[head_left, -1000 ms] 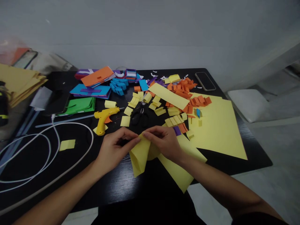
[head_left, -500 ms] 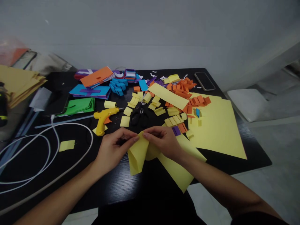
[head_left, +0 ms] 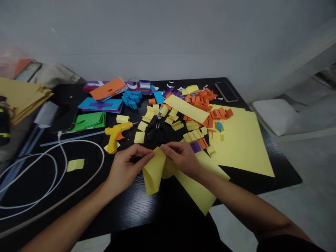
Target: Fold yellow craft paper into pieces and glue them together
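Observation:
Between thumb and fingers, my left hand pinches the upper edge of a curled sheet of yellow paper. My right hand pinches the same paper close beside it, so the sheet hangs down from both hands above the table. Under my right forearm lies another yellow sheet. Just beyond my hands are black-handled scissors, surrounded by small folded yellow paper pieces. A yellow glue gun rests on its side beyond my left hand.
Large yellow sheets cover the table's right part, below a phone. Orange folded pieces and a yellow strip lie mid-table. Stacked blue and green paper packets stand back left. A white cable loops at left.
Both hands keep their pinch on the curled yellow paper, with hardly any movement. The whole view has shifted slightly.

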Motion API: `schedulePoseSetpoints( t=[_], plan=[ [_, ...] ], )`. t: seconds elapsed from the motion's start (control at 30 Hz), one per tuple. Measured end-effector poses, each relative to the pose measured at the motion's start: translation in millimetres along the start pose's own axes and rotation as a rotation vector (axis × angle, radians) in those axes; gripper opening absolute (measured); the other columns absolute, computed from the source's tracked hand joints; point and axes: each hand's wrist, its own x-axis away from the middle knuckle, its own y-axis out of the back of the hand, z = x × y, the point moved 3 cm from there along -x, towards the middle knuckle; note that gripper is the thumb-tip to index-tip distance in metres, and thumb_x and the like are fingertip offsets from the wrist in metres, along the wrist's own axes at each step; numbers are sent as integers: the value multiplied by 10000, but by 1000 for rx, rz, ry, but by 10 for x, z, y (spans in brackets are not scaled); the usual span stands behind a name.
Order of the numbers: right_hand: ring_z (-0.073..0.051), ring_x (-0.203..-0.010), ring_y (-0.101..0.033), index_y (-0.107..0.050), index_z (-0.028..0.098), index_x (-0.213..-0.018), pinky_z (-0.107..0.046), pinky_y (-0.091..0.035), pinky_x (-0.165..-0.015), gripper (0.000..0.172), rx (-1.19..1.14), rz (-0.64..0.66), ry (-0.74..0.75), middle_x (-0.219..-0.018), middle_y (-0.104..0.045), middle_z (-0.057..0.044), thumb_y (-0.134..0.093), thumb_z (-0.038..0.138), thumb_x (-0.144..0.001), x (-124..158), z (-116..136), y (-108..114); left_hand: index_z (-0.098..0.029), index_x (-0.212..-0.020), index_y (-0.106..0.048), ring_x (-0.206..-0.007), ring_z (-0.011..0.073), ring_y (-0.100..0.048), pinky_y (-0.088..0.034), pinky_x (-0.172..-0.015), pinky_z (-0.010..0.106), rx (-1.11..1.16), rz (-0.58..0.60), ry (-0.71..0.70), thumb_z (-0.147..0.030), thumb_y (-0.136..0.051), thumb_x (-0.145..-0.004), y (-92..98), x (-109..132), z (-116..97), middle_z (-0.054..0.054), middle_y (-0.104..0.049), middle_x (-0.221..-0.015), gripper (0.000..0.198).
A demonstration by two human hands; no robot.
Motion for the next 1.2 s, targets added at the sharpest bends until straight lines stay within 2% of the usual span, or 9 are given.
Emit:
schedulePoseSetpoints(
  t=[0.17, 0.4, 0.57, 0.83, 1.03, 1.2],
  plan=[
    [-159, -711, -711, -802, 195, -841, -262, -535, -653, 195, -7, 16, 7, -793, -791, -27, -756, 385, -833, -14, -2, 0, -201, -852, -756, -658, 117, -709, -560, -598, 182, 14, 5, 18, -259, -775, -853, -7, -4, 15, -12, -776, -771, 61],
    [-150, -680, -687, -797, 188, -836, -260, -506, -626, 220, -9, 31, -15, -777, -781, -29, -743, 401, -836, -21, -24, -13, -199, -849, -753, -669, 111, -705, -563, -616, 178, 33, -10, 28, -258, -776, -850, 21, -18, -5, -14, -774, -773, 63],
    [-149, -704, -696, -792, 190, -821, -273, -525, -681, 166, -8, 41, -9, -777, -782, -21, -764, 354, -811, -18, -23, 5, -206, -847, -752, -685, 122, -715, -577, -625, 189, 53, -28, 31, -260, -787, -844, 68, -41, -7, -12, -775, -777, 65],
    [-173, -778, -741, -819, 206, -918, -310, -564, -764, 202, -97, 72, -108, -874, -817, -34, -797, 344, -772, -14, -52, 19, -199, -840, -739, -686, 144, -725, -589, -622, 219, 72, -43, 55, -279, -799, -833, 97, -75, 16, 6, -779, -782, 100],
    [-160, -732, -717, -814, 210, -861, -291, -546, -720, 189, -105, 38, -128, -818, -801, -26, -829, 360, -747, -19, -58, 21, -208, -846, -740, -675, 128, -709, -573, -615, 207, 83, 7, 56, -262, -800, -837, 102, -66, 41, -6, -771, -779, 81],
    [-135, -681, -666, -789, 206, -795, -264, -511, -666, 179, -107, 73, -76, -753, -758, -10, -817, 381, -777, -35, -53, -1, -211, -846, -738, -719, 138, -723, -575, -642, 217, 76, 91, 37, -272, -777, -860, 41, -40, 53, 1, -777, -816, 73]
  ],
)
